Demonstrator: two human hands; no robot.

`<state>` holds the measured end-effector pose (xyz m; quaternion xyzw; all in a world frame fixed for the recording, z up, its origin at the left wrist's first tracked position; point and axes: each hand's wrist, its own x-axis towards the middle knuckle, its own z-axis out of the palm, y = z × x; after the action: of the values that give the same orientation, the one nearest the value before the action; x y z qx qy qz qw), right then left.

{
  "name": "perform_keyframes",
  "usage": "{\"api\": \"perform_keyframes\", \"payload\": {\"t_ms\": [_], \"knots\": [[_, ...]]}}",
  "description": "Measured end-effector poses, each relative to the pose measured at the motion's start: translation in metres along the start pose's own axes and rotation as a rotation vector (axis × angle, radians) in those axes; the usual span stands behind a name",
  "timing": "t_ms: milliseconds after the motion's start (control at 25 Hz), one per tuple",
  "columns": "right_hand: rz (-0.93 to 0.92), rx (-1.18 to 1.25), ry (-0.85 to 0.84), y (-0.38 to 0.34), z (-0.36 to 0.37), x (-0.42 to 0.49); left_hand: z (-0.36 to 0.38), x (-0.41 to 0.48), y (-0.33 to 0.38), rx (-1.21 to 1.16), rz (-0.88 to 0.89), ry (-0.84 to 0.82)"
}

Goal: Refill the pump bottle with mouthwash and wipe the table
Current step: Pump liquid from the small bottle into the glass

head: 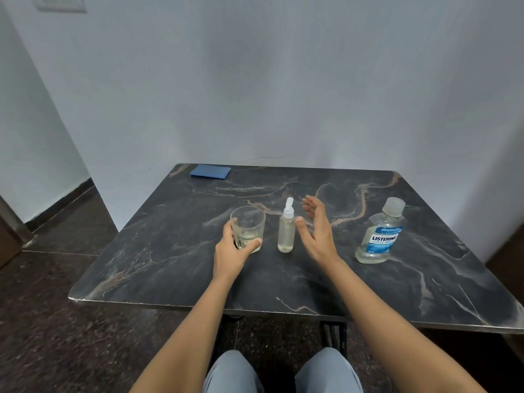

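Note:
A small clear pump bottle [286, 231] with a white pump top stands upright near the middle of the dark marble table [170, 265]; a little pale liquid shows at its bottom. To its left stands a clear glass [248, 226] holding a little liquid, and my left hand [234, 249] wraps around its near side. Just right of the pump bottle my right hand [317, 231] is held with fingers spread, apart from the bottle, holding nothing. A capped mouthwash bottle [381, 234] with a blue label stands further right. A folded blue cloth [210, 171] lies at the table's far left corner.
The table's back edge stands near a pale wall [283, 80]. Dark floor [56, 321] lies left of and below the table. My knees [283, 373] show under the near edge.

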<state>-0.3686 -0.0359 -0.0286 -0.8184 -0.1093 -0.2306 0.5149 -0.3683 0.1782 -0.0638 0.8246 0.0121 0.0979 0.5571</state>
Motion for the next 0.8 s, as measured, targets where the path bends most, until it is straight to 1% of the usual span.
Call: {"api": "perform_keyframes", "payload": {"t_ms": [120,240,480,640,800], "knots": [[0.040,0.097,-0.099,-0.017,0.008,0.013,0.002,-0.001,-0.001,0.042,-0.004,0.000],[0.079,0.155,-0.138,-0.010,0.018,0.014,0.003,0.002,-0.002,0.039,0.000,-0.002],[0.065,0.188,-0.115,0.005,0.035,0.002,0.004,0.007,-0.005,0.034,-0.003,0.005],[0.063,0.092,-0.078,0.008,0.034,0.009,0.004,0.007,-0.007,0.036,0.009,0.014],[0.108,0.114,-0.049,0.011,0.035,0.013,0.004,0.008,-0.006,0.053,0.011,0.015]]}}
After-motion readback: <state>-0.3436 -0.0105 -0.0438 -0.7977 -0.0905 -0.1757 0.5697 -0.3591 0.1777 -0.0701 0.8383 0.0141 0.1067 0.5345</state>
